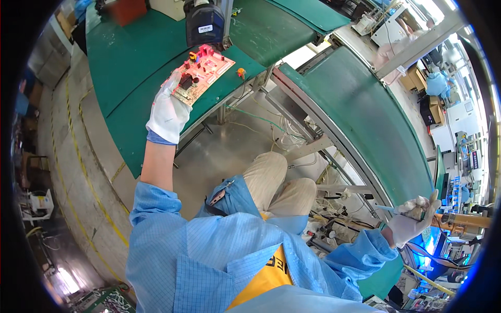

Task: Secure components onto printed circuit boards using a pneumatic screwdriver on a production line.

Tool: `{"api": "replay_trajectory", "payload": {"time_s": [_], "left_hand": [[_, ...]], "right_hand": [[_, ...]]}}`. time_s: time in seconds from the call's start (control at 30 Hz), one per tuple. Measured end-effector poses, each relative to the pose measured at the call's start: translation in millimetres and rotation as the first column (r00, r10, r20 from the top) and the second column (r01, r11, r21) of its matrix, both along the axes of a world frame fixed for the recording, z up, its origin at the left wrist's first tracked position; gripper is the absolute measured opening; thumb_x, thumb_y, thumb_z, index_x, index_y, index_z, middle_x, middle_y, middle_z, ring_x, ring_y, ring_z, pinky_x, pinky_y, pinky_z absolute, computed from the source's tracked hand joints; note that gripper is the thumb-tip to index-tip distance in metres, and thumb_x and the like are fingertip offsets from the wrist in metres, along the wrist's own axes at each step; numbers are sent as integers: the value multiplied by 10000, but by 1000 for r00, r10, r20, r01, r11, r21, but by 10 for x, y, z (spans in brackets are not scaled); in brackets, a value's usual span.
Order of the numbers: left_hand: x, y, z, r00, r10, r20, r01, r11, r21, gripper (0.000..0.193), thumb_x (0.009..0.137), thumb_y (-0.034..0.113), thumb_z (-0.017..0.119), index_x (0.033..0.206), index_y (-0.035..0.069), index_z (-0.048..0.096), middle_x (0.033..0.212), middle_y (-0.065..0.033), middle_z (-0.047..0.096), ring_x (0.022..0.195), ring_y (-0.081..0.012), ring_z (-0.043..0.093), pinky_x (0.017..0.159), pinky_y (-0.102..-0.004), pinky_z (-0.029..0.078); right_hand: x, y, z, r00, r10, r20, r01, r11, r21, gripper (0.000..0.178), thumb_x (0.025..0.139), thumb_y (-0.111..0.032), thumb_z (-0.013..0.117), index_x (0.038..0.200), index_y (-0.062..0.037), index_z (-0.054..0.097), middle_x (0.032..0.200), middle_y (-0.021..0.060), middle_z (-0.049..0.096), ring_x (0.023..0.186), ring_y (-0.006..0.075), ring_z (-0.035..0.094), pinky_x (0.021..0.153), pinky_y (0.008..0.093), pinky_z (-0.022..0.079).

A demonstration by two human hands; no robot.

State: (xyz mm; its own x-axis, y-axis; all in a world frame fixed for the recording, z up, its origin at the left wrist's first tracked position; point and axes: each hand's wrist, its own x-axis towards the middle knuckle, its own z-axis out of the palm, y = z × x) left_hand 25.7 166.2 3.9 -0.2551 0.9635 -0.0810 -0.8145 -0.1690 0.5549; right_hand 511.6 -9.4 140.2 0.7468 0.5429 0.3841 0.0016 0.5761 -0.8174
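Observation:
My left hand (169,111), in a white glove, grips a populated circuit board (207,73) by its near-left edge. The board is tilted above the green worktable, just below a dark barcode scanner (205,25), and red light falls across its components. Far to the right, my right hand (412,223), also gloved in white, is closed around a thin pale-blue pen-like stick (385,208). Its tip points left, over the green conveyor belt (360,115). Beside that hand is an orange-brown cylindrical bar (462,220).
The green worktable (130,78) has a red box (125,11) at its far end. A small orange-yellow part (241,72) sits near its right edge. Metal framing and loose cables (284,130) hang between table and belt. Yellow-black tape (86,141) marks the floor at left.

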Motion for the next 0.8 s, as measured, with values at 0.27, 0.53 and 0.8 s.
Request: {"api": "replay_trajectory", "payload": {"time_s": [0.27, 0.53, 0.8], "left_hand": [[127, -78, 7, 991, -130, 26, 129, 991, 33, 355, 941, 112, 524, 1274, -11, 513, 1252, -147, 587, 1117, -289, 595, 967, -431, 491], [1118, -196, 50, 844, -524, 113, 520, 852, 63, 432, 881, 33, 554, 1294, -60, 468, 1242, -197, 581, 1132, -313, 589, 975, -434, 494], [2177, -513, 228, 541, -835, 105, 833, 549, 70, 449, 839, 0, 617, 1270, -50, 500, 1181, -176, 626, 1035, -248, 648, 909, -357, 537]], "right_hand": [[-103, 59, 68, 1000, 18, -23, -17, 1000, 25, 524, 940, -254, 521, 1419, -87, 389, 877, 3, 588, 601, 60, 508, 455, 164, 411], [-343, 175, 177, 979, 145, 143, -147, 989, 1, 627, 949, -312, 462, 1458, -13, 253, 939, 101, 659, 534, 92, 547, 380, 189, 414], [-576, 333, 276, 951, 249, 181, -259, 966, 29, 607, 969, -291, 428, 1452, 21, 235, 876, 110, 654, 517, 110, 527, 383, 211, 436]]}}
